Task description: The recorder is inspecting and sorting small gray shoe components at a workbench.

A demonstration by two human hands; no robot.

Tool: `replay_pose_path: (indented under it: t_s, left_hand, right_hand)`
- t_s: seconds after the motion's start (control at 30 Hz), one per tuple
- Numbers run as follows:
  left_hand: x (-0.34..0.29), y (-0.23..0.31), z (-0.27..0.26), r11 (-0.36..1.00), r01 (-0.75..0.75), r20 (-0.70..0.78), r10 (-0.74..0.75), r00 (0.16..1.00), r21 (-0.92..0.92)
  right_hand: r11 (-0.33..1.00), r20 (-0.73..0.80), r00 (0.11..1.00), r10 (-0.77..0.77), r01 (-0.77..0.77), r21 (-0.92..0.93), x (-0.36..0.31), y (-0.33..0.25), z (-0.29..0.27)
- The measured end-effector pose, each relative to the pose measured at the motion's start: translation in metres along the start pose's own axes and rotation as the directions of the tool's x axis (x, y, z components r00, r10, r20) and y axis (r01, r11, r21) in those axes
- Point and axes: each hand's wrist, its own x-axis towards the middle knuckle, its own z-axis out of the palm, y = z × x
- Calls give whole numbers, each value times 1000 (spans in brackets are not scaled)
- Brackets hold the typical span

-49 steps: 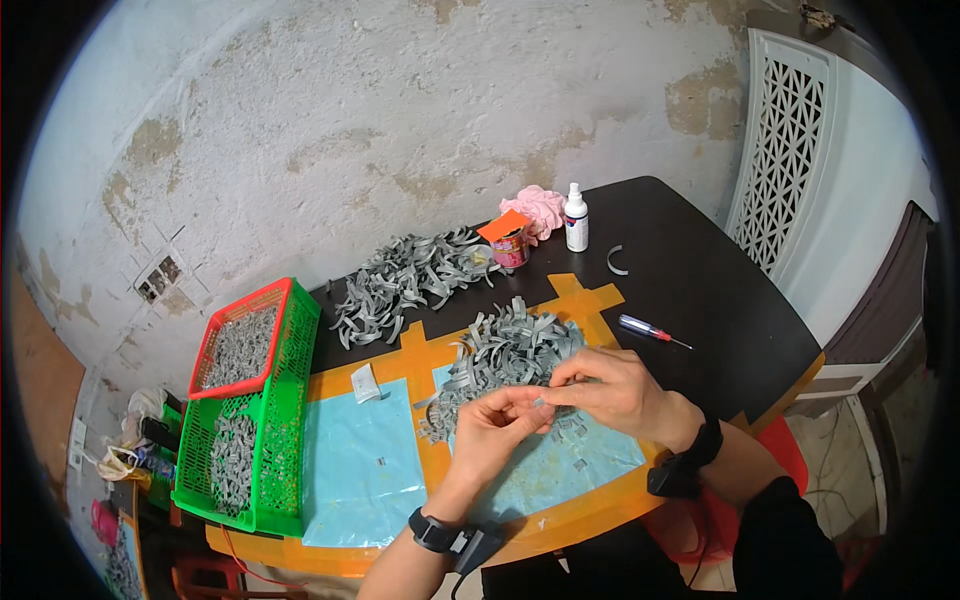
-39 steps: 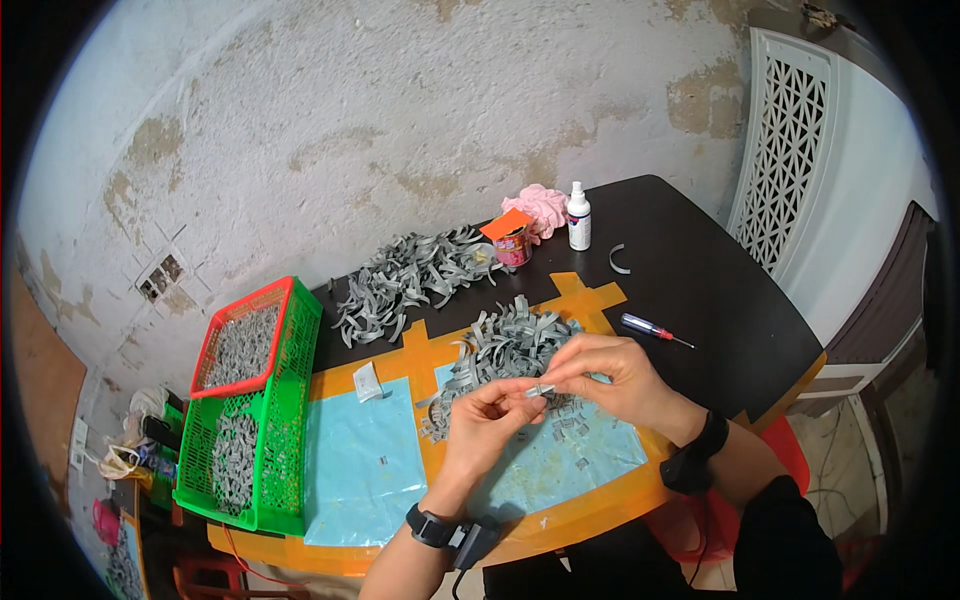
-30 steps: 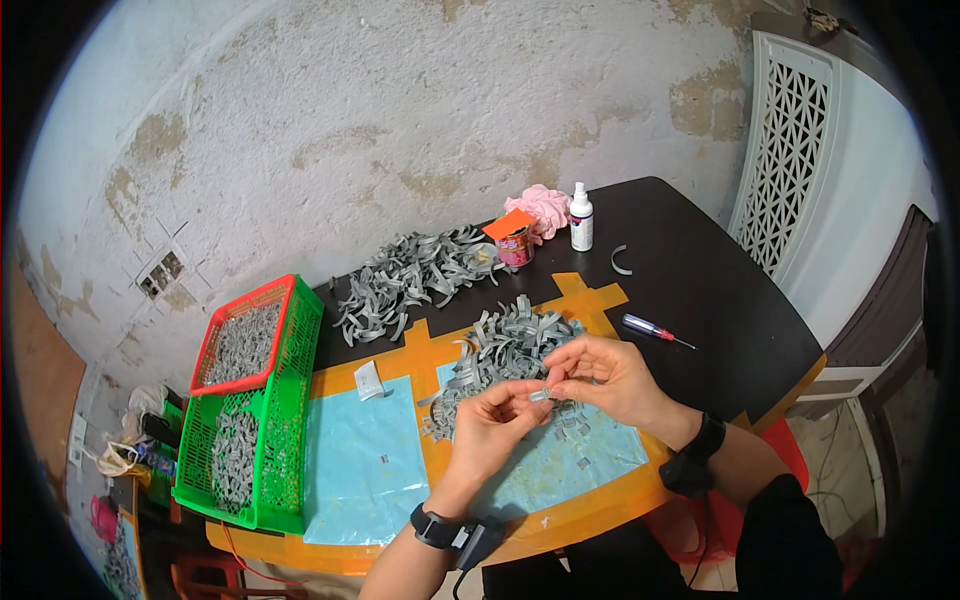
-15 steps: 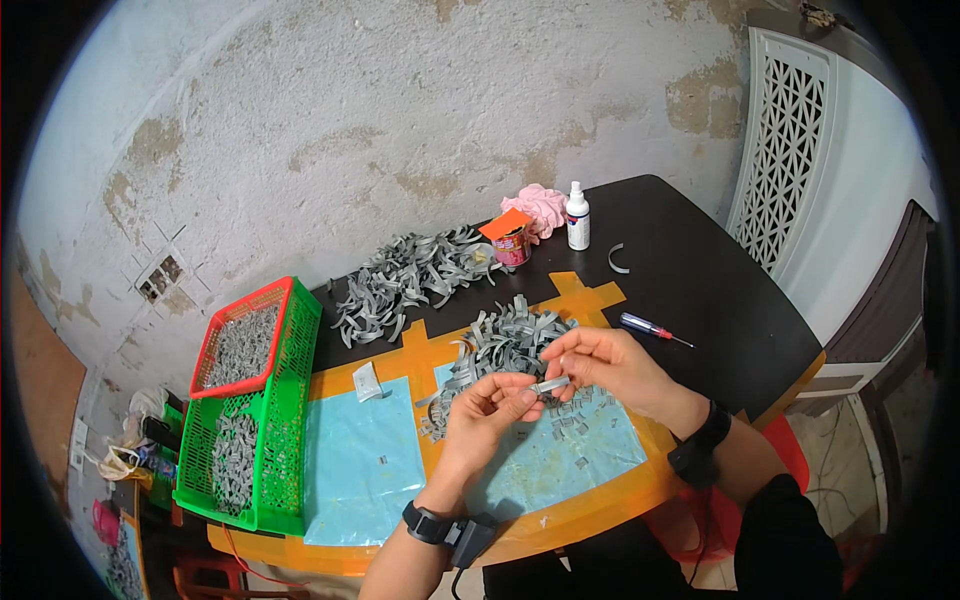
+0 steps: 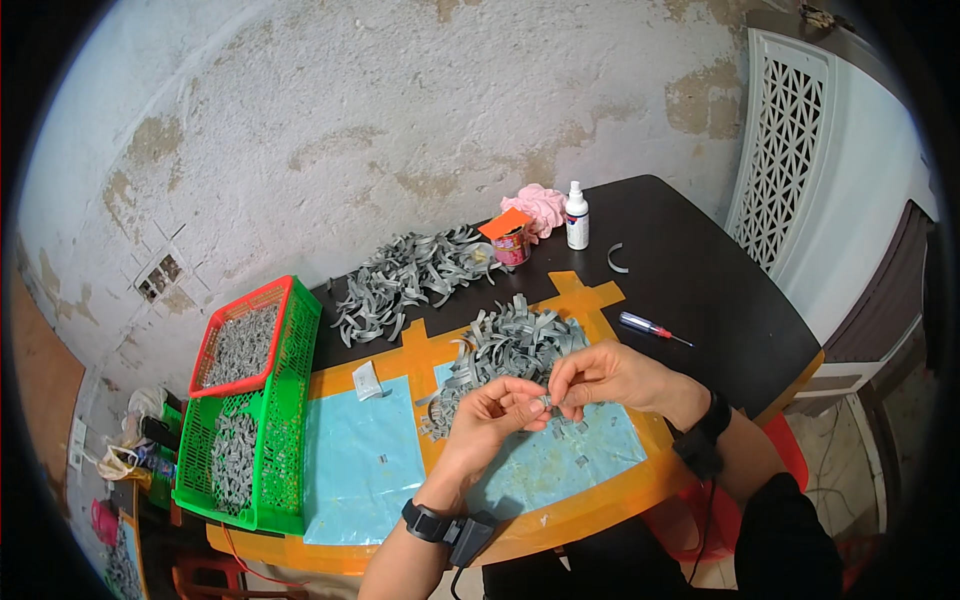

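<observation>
My left hand (image 5: 492, 418) pinches a grey curved strip (image 5: 546, 402) above the blue sheet (image 5: 520, 470). My right hand (image 5: 612, 376) closes thumb and fingertips on the same piece, so the two hands meet there. Fingers hide most of the strip. Just beyond my hands lies a heap of grey curved strips (image 5: 512, 338). Small flat grey pieces are scattered on the sheet under and around my hands, partly covered by them.
A green basket (image 5: 285, 430) holds small grey pieces, with a red basket (image 5: 247, 386) on it. A larger strip pile (image 5: 405, 285) lies at the back, near a can (image 5: 512, 247), a white spray bottle (image 5: 578, 220) and pink cloth (image 5: 543, 209). A screwdriver (image 5: 648, 326) lies to the right.
My right hand has moved slightly down and left, and its fingertips have closed on the piece beside my left fingers. The strip shows less than before.
</observation>
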Motion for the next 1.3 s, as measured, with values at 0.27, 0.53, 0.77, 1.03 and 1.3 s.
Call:
replay_pose_path:
  t_s: [0.27,0.53,0.77,1.03,1.3]
  left_hand:
    - [-2,-1,1,999,-14,74,18,997,-45]
    - [-1,-2,2,998,-29,93,34,995,-51]
    - [-1,-4,3,998,-61,98,60,993,4]
    - [0,-7,5,996,-89,107,86,991,25]
    - [-1,-3,4,998,-37,68,34,997,42]
  right_hand:
    - [989,32,988,150,-150,7,-5,-10,1]
    - [979,-63,978,201,-198,38,-3,-6,2]
    - [982,-87,978,189,-187,32,-3,-3,1]
    - [979,-43,978,204,-205,-5,-2,-2,-2]
    - [994,-92,992,92,-97,-55,1,1,3]
